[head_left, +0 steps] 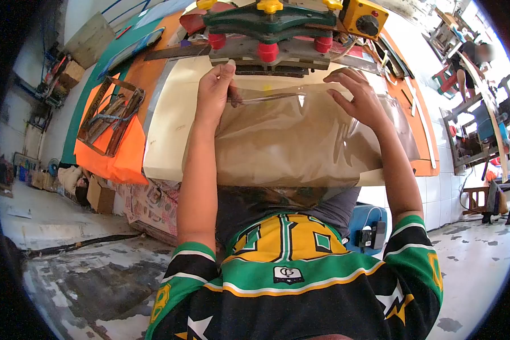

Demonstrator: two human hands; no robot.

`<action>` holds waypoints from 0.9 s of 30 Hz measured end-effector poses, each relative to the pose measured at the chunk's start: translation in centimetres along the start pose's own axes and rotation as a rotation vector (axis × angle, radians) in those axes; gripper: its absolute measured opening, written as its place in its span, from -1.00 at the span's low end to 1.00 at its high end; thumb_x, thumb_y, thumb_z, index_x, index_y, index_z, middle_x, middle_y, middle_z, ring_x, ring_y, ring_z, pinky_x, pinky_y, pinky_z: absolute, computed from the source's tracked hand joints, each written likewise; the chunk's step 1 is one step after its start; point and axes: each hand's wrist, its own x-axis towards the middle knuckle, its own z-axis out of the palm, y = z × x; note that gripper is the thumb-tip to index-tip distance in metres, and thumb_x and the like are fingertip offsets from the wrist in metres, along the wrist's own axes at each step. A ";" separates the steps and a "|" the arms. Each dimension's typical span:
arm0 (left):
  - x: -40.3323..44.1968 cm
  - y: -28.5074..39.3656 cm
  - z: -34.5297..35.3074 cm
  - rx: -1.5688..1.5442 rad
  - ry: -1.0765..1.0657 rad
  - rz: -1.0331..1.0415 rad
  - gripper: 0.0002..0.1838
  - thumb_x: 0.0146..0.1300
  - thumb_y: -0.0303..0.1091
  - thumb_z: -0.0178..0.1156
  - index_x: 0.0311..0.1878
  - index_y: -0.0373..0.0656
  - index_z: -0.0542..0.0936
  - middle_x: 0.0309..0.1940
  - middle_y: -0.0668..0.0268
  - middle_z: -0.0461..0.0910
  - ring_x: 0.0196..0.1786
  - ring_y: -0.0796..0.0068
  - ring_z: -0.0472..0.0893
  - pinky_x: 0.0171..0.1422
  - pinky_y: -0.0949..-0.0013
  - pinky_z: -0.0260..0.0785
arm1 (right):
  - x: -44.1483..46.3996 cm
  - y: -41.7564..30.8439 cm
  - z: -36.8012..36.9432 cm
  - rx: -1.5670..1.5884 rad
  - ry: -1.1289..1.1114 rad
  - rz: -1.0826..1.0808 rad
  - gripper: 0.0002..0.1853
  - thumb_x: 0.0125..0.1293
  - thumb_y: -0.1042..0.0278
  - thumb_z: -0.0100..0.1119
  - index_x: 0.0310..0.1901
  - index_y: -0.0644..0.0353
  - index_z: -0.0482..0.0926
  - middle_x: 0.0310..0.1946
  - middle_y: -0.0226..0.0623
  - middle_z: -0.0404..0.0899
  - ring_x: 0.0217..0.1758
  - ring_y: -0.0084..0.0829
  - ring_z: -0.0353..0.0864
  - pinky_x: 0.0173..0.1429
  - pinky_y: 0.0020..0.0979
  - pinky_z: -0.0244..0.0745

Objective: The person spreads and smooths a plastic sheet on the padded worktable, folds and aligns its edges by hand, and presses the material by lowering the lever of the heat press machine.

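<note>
Your jersey (pixel 300 311) sits nearest, its badge (pixel 288 275) showing a G-like letter, its left sleeve (pixel 175 283) a B. Your left hand (pixel 213 93) pinches the brown film (pixel 283 141) at its far left edge; your right hand (pixel 358 95) curls loosely above the far right part, thumb and fingers apart, contact unclear. The film lies over a cream sheet (pixel 167 124), just before the green press (pixel 266 24).

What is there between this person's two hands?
In the head view, a stretch of see-through brownish plastic sheet lies between the left hand and the right hand, with a cream sheet showing beyond its far edge.
</note>
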 end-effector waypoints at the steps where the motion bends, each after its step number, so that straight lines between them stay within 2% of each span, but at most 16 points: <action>1: 0.1 -0.1 0.1 -0.024 0.019 0.010 -0.49 0.51 0.17 0.26 -0.32 -0.10 0.49 -0.64 0.39 0.46 -0.62 0.55 0.50 -0.51 0.43 0.31 | 0.3 -0.8 -0.3 0.036 0.004 -0.031 -0.78 0.43 0.33 0.34 0.05 0.16 0.68 0.04 -0.17 0.69 0.18 -0.07 0.65 0.31 -0.12 0.53; 3: 0.1 -0.3 0.0 -0.049 0.039 0.021 -0.50 0.50 0.14 0.29 -0.33 -0.11 0.49 -0.65 0.40 0.45 -0.63 0.55 0.50 -0.52 0.42 0.30 | 0.8 -2.0 -0.4 0.110 -0.029 -0.066 -0.78 0.42 0.35 0.34 0.04 0.16 0.68 0.03 -0.17 0.69 0.18 -0.06 0.65 0.29 -0.11 0.54; 6: 0.2 -0.2 0.0 -0.020 0.038 0.016 -0.51 0.49 0.13 0.30 -0.33 -0.11 0.49 -0.66 0.39 0.47 -0.62 0.55 0.51 -0.53 0.41 0.31 | 1.5 -3.8 -0.6 0.145 -0.173 -0.177 -0.77 0.42 0.26 0.30 0.03 0.12 0.65 0.01 -0.21 0.67 0.18 -0.05 0.62 0.35 -0.09 0.50; 7: 0.2 -0.1 0.1 0.069 0.069 0.001 -0.50 0.49 0.13 0.30 -0.34 -0.12 0.50 -0.66 0.39 0.50 -0.62 0.55 0.53 -0.53 0.42 0.31 | 1.7 -4.5 -0.6 0.138 -0.170 -0.175 -0.77 0.42 0.26 0.30 0.03 0.12 0.65 0.01 -0.21 0.67 0.18 -0.05 0.62 0.35 -0.09 0.50; 9: -0.1 0.0 0.7 0.156 0.095 -0.013 -0.50 0.49 0.13 0.30 -0.34 -0.13 0.50 -0.66 0.39 0.52 -0.61 0.56 0.54 -0.52 0.42 0.31 | 2.0 -5.7 -0.7 0.146 -0.198 -0.204 -0.81 0.40 0.34 0.36 -0.01 0.16 0.70 -0.05 -0.22 0.69 0.12 -0.10 0.67 0.24 -0.14 0.57; 11: -0.3 -0.3 1.5 0.419 0.177 0.201 -0.49 0.49 0.11 0.31 -0.36 -0.17 0.51 -0.68 0.34 0.54 -0.61 0.50 0.56 -0.49 0.37 0.33 | 2.7 -6.7 -1.4 0.123 -0.166 -0.242 -0.82 0.41 0.33 0.37 -0.03 0.18 0.71 -0.10 -0.23 0.69 0.05 -0.11 0.67 0.17 -0.14 0.58; 12: -0.2 -0.7 1.6 0.416 0.175 0.202 -0.49 0.49 0.11 0.31 -0.36 -0.17 0.51 -0.68 0.34 0.54 -0.61 0.50 0.56 -0.49 0.37 0.33 | 3.2 -7.0 -1.9 0.122 -0.096 -0.260 -0.83 0.42 0.35 0.37 -0.04 0.20 0.71 -0.12 -0.24 0.69 -0.01 -0.16 0.68 0.11 -0.18 0.58; 14: 0.1 -1.5 1.8 0.608 0.252 0.350 -0.51 0.50 0.05 0.30 -0.35 -0.20 0.52 -0.68 0.28 0.51 -0.61 0.39 0.55 -0.45 0.29 0.35 | 4.2 -7.7 -2.8 0.120 -0.025 -0.280 -0.84 0.42 0.36 0.38 -0.05 0.21 0.71 -0.14 -0.24 0.69 -0.06 -0.20 0.68 0.05 -0.21 0.58; 15: 0.1 -1.7 1.8 0.607 0.253 0.354 -0.51 0.50 0.05 0.30 -0.35 -0.20 0.52 -0.68 0.28 0.51 -0.61 0.39 0.55 -0.45 0.29 0.35 | 4.7 -8.0 -3.3 0.148 0.099 -0.238 -0.84 0.42 0.35 0.37 -0.08 0.22 0.70 -0.20 -0.23 0.67 -0.09 -0.19 0.67 0.02 -0.21 0.57; 16: 0.1 -1.8 1.9 0.648 0.247 0.452 -0.52 0.50 0.04 0.30 -0.35 -0.21 0.53 -0.68 0.24 0.50 -0.61 0.33 0.54 -0.42 0.25 0.36 | 5.2 -8.3 -3.8 0.176 0.223 -0.195 -0.84 0.41 0.34 0.37 -0.11 0.23 0.69 -0.25 -0.22 0.65 -0.12 -0.19 0.66 -0.02 -0.20 0.56; 17: 0.1 -1.7 2.0 0.690 0.241 0.551 -0.53 0.50 0.03 0.30 -0.35 -0.21 0.53 -0.68 0.21 0.49 -0.60 0.27 0.53 -0.40 0.22 0.37 | 5.8 -8.5 -4.5 0.196 0.244 -0.140 -0.86 0.41 0.37 0.39 -0.13 0.24 0.69 -0.30 -0.21 0.63 -0.26 -0.32 0.63 -0.14 -0.30 0.55; 19: -0.2 -1.4 2.0 0.708 0.220 0.494 -0.52 0.50 0.03 0.29 -0.37 -0.22 0.54 -0.68 0.21 0.49 -0.59 0.24 0.54 -0.40 0.22 0.37 | 6.6 -7.8 -4.8 0.214 0.349 -0.098 -0.83 0.43 0.32 0.38 -0.13 0.25 0.69 -0.36 -0.26 0.63 -0.35 -0.40 0.59 -0.22 -0.34 0.52; 21: -0.4 -1.1 1.8 0.727 0.198 0.436 -0.51 0.50 0.03 0.29 -0.38 -0.22 0.54 -0.68 0.20 0.50 -0.59 0.22 0.54 -0.39 0.22 0.37 | 6.9 -6.7 -4.4 0.220 0.357 -0.050 -0.78 0.47 0.23 0.35 -0.17 0.24 0.68 -0.43 -0.23 0.60 -0.42 -0.32 0.56 -0.26 -0.29 0.49; 23: -0.7 -0.8 1.6 0.794 0.090 0.304 -0.52 0.50 0.01 0.27 -0.38 -0.23 0.56 -0.66 0.14 0.54 -0.56 0.10 0.58 -0.38 0.16 0.39 | 6.5 -5.1 -3.0 0.179 0.162 -0.088 -0.72 0.49 0.17 0.32 -0.24 0.24 0.65 -0.48 -0.15 0.58 -0.46 -0.23 0.55 -0.29 -0.23 0.47; 25: -0.9 -0.8 1.7 0.817 0.035 0.284 -0.54 0.50 0.00 0.27 -0.37 -0.23 0.58 -0.64 0.12 0.55 -0.54 0.05 0.59 -0.37 0.13 0.39 | 5.8 -3.9 -0.4 0.197 -0.009 -0.177 -0.64 0.51 0.10 0.28 -0.32 0.24 0.61 -0.47 -0.06 0.60 -0.41 -0.06 0.64 -0.29 -0.11 0.48; 27: -1.0 -1.0 1.9 0.840 -0.023 0.263 -0.56 0.50 -0.02 0.26 -0.36 -0.22 0.59 -0.62 0.09 0.57 -0.53 0.00 0.60 -0.36 0.09 0.39 | 4.7 -3.4 2.3 0.222 -0.178 -0.218 -0.68 0.50 0.11 0.30 -0.32 0.20 0.63 -0.54 -0.18 0.56 -0.46 -0.12 0.60 -0.30 -0.15 0.45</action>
